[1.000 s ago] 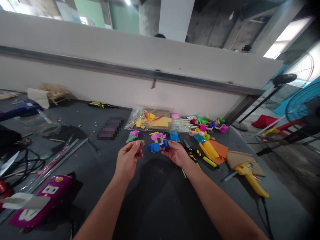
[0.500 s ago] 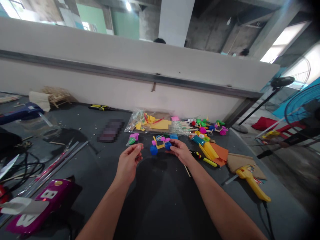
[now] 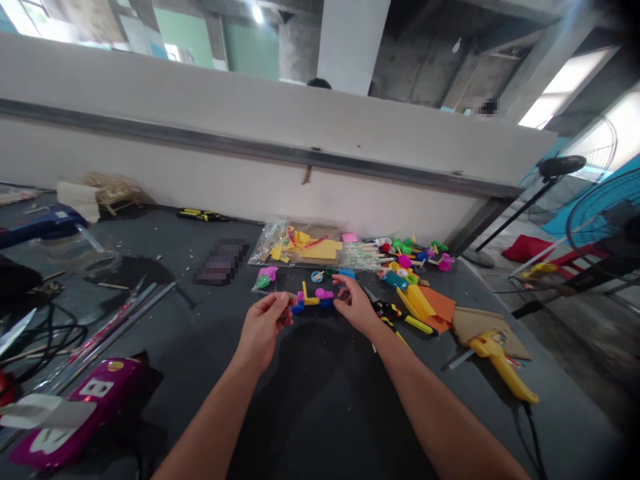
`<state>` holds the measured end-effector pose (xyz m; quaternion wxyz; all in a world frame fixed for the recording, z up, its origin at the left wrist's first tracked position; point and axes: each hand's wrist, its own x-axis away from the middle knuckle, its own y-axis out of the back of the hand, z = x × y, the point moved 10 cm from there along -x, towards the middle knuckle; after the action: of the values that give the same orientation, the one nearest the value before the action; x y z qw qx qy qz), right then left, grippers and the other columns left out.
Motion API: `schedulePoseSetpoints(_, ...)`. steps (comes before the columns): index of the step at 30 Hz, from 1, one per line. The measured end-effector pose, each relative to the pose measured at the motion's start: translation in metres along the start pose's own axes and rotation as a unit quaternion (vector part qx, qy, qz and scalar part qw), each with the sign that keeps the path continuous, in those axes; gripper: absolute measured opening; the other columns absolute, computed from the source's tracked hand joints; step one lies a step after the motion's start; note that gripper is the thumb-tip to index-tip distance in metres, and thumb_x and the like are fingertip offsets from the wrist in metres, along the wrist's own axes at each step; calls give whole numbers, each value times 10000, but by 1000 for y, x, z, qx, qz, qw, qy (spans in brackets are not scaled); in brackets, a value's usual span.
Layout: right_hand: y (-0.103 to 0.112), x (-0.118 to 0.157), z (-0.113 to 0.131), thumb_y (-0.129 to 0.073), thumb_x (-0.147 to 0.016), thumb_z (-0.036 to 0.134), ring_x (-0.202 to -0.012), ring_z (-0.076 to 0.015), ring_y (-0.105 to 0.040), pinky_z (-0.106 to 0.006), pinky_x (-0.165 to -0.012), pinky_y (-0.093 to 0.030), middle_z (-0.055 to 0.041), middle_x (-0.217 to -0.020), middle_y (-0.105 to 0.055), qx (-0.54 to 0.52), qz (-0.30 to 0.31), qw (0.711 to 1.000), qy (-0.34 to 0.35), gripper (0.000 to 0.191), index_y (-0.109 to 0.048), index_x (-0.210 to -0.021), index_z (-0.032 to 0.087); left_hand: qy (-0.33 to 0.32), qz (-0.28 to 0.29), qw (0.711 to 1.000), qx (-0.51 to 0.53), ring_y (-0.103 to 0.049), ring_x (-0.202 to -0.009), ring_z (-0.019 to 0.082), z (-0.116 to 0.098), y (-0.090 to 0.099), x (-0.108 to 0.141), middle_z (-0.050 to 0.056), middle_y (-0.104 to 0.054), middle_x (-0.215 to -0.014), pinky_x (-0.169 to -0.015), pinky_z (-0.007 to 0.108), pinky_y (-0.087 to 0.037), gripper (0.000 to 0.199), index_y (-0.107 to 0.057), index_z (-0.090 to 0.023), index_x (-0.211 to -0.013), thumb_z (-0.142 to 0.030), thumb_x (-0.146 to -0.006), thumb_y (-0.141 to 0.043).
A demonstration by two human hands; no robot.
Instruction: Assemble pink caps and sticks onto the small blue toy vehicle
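Note:
A small toy frame of yellow sticks with blue wheels and pink parts sits between my hands, just above the dark table. My left hand pinches its left end, where a tiny green bit shows at the fingertips. My right hand holds its right end. Just beyond lie a small bag of pink and green pieces and a blue piece. Scissors or pliers with yellow-black handles lie to the right of my right hand.
A clear bag of yellow foam and a heap of colourful parts lie ahead. To the right are orange foam and a yellow glue gun. A magenta toy car body and metal rods lie left.
My left hand has moved in from apart and now grips the toy's left end. The toy has turned sideways and shifted slightly toward my left hand.

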<state>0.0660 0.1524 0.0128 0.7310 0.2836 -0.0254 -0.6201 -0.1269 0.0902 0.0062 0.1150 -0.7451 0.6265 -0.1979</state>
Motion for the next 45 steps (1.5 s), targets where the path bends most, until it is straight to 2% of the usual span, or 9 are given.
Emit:
schedulePoseSetpoints(2,10,3,24,-532,-728,147,-674,-114,-491,-230,-564,-414,-42,-1023,-565,-22,-45,998,25,452,-512,-1172,228,2,15,999,-30,-470,-555,69,2,-5,2,12,-606,-679,-524,188,-401,236,-680,-143,-718,-373,-677,-714)
schedulePoseSetpoints(4,11,9,54,-521,-787,188,-667,-114,-492,-236,-582,-420,-34,-962,-576,-29,-55,996,63,344,-544,-1127,233,12,33,998,-57,-471,-533,69,4,-11,4,-5,-585,-619,-519,185,-389,223,-674,-151,-701,-365,-664,-724)
schedulePoseSetpoints(7,-4,19,100,-572,-792,212,-795,-155,-540,-278,-682,-453,-41,-953,-598,13,1,989,145,230,-620,-1015,241,27,61,995,-75,-469,-509,72,8,-19,6,-20,-557,-563,-506,183,-367,207,-666,-162,-671,-356,-648,-735)
schedulePoseSetpoints(10,-11,26,120,-611,-790,247,-909,-184,-551,-327,-804,-451,-43,-917,-606,53,6,980,193,170,-657,-953,250,30,81,993,-86,-466,-500,82,9,-24,7,-14,-538,-530,-496,190,-356,221,-653,-160,-620,-365,-659,-724)
schedulePoseSetpoints(22,-11,25,112,-601,-820,260,-884,-173,-566,-330,-808,-460,-34,-878,-614,78,-27,977,194,119,-694,-893,271,30,73,994,-78,-470,-503,96,11,-22,6,3,-563,-547,-498,210,-380,232,-721,-155,-728,-373,-650,-732)
schedulePoseSetpoints(32,-13,25,106,-582,-837,235,-868,-167,-575,-311,-784,-464,-34,-877,-632,91,-28,979,180,184,-700,-964,297,24,67,995,-69,-488,-531,108,9,-22,9,11,-583,-568,-522,217,-409,286,-739,-158,-838,-373,-650,-733)
schedulePoseSetpoints(38,-11,24,110,-626,-804,221,-873,-172,-590,-316,-796,-477,-29,-880,-651,57,-26,984,168,168,-690,-944,287,18,71,994,-79,-506,-544,119,9,-23,10,26,-599,-598,-528,230,-438,294,-739,-158,-818,-407,-663,-719)
schedulePoseSetpoints(42,-8,24,112,-629,-804,242,-854,-173,-589,-319,-778,-480,-28,-836,-650,41,-34,983,173,82,-694,-851,262,18,76,994,-78,-504,-543,118,9,-25,11,30,-597,-595,-517,233,-447,317,-738,-147,-778,-442,-667,-706)
schedulePoseSetpoints(45,-6,24,111,-599,-830,250,-852,-169,-587,-322,-774,-483,-32,-843,-641,51,-45,982,178,102,-696,-858,265,25,76,995,-62,-503,-557,116,9,-26,12,28,-599,-606,-511,229,-448,329,-737,-146,-780,-450,-658,-711)
